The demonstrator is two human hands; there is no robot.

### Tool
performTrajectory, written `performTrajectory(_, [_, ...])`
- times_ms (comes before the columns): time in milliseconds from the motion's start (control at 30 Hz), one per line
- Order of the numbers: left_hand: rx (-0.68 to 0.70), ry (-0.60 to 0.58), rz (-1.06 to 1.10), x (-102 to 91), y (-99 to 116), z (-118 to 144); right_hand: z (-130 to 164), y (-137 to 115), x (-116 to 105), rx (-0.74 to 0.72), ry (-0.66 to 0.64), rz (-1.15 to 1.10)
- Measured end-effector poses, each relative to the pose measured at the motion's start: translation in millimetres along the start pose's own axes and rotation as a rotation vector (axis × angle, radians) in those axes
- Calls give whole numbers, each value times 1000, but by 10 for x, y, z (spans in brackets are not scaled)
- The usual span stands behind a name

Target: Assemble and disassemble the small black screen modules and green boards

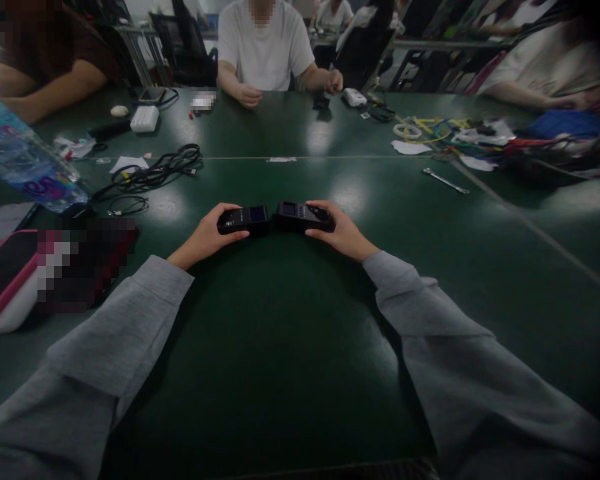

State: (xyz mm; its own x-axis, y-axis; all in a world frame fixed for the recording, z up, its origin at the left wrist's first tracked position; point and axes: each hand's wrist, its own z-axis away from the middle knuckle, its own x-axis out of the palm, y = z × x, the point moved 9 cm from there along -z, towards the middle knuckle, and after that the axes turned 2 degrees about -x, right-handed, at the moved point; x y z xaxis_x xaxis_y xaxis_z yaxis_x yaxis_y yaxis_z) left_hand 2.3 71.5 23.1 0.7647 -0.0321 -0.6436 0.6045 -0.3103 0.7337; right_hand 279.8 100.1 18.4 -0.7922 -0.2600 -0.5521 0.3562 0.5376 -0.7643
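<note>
A view from above a person's own two arms in grey sleeves, stretched forward over a dark green worktop [290,347]. The left hand [207,235] grips a small black device [243,219] with a little screen on its top face; its fingers are curled around the device's left end, the thumb lying along the near side. The right hand [341,232] grips a second black device [303,216] of the same kind, fingers wrapped around its right end. The two devices lie flat on the worktop near its middle, end to end, their inner ends touching or almost touching; which one cannot be told.

Toward the left edge lie a tangle of black cables [155,172], a clear plastic water bottle [23,157] on its side, and a white case with a pink rim [3,283]. Toward the right, a metal wrench [445,181] lies alone, and beyond it a heap of coloured wires [480,137]. At the far edge a person in a white T-shirt [264,47] sits facing this way, both hands resting on the worktop. Other people's arms show at the far left and far right corners.
</note>
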Motion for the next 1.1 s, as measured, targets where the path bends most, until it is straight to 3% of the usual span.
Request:
performTrajectory(133, [10, 62, -56, -45, 22, 21, 24, -38, -59, 14, 116, 167])
performTrajectory(333, [-27, 297, -162, -231, -113, 58, 124, 48, -321, 179, 371, 528])
performTrajectory(433, [-60, 349, -214, -274, -165, 75, 162, 80, -383, 222, 432, 610])
performTrajectory(633, [-7, 289, -372, -159, -19, 114, 182, 71, -341, 257, 430, 694])
performTrajectory(867, [57, 196, -512, 18, 177, 174, 184, -40, -245, 174, 395, 698])
performTrajectory(1100, [100, 301, -461, -106, 341, 232, 157, -176, -135, 102, 292, 678])
